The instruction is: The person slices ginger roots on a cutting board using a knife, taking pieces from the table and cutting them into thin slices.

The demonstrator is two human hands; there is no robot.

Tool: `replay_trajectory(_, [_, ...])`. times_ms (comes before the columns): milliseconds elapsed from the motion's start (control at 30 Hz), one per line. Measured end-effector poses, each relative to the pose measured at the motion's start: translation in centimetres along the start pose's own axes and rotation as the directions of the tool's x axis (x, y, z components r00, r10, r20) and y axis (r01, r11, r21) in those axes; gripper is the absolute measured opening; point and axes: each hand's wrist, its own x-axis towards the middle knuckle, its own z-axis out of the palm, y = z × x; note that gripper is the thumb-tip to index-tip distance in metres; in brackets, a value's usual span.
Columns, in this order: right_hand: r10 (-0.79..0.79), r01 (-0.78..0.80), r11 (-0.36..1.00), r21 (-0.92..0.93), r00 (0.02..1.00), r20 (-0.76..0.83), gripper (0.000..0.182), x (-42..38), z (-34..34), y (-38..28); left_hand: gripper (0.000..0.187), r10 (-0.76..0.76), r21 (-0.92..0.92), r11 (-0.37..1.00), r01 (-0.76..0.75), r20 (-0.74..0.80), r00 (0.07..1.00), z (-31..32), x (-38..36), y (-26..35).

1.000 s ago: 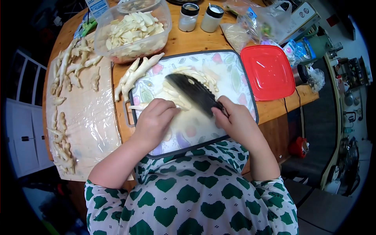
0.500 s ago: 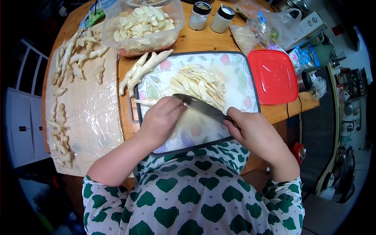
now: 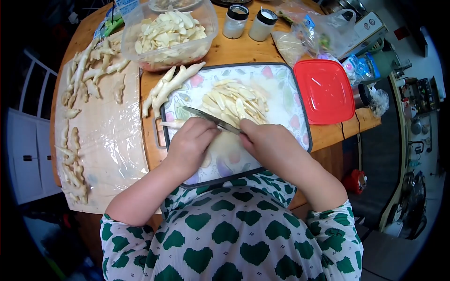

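My right hand is closed around the handle of a kitchen knife, its blade pointing left across the cutting board. Just in front of the blade's near side, my left hand is closed on a piece of ginger root, whose pale end sticks out to the left; my fingers hide the rest. Beyond the knife lies a pile of ginger slices. A larger peeled ginger root rests over the board's upper left corner.
A clear plastic tub of sliced ginger stands behind the board. Several whole ginger roots lie on a plastic-covered sheet to the left. On the right is a red lid. Two jars and plastic bags sit at the back.
My right hand and the knife have moved left, so the blade now reaches past my left fingers. My left hand has stayed nearly in place on the ginger.
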Motion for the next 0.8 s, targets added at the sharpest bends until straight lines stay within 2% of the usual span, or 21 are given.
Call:
replay_trajectory(133, [0.096,-0.096,0.995,-0.005,0.994,0.043,0.018,-2.1,-2.0,2.1,0.028,-0.019,0.002,1.0,0.019,-0.018,1.0,-0.3,-0.2,-0.5])
replay_trajectory(167, [0.119,-0.121,0.992,0.044,0.992,0.046,0.019,-2.5,-2.2,2.7,0.028,-0.013,0.0,1.0,0.013,-0.015,1.0,-0.4,-0.1,-0.4])
replay_trajectory(267, [0.162,-0.161,0.985,0.06,0.987,-0.002,0.02,-2.9,-2.6,2.3,0.027,-0.004,0.0,1.0,0.004,-0.013,1.0,-0.4,0.3,-0.2])
replay_trajectory(367, [0.037,-0.035,0.998,0.043,0.998,-0.044,0.02,-3.4,-2.2,1.6,0.026,-0.01,0.013,1.0,0.01,-0.014,1.0,-0.2,0.1,-0.2])
replay_trajectory(567, [0.012,-0.011,0.997,-0.072,1.0,0.015,0.018,-3.6,-3.4,0.8,0.024,-0.01,0.026,1.0,0.01,-0.014,1.0,-0.2,0.1,-0.1])
replay_trajectory(800, [-0.06,0.06,0.998,-0.023,0.998,0.01,0.018,0.5,-1.5,0.7,0.024,-0.012,0.039,0.999,0.012,-0.008,1.0,-0.2,0.1,-0.1])
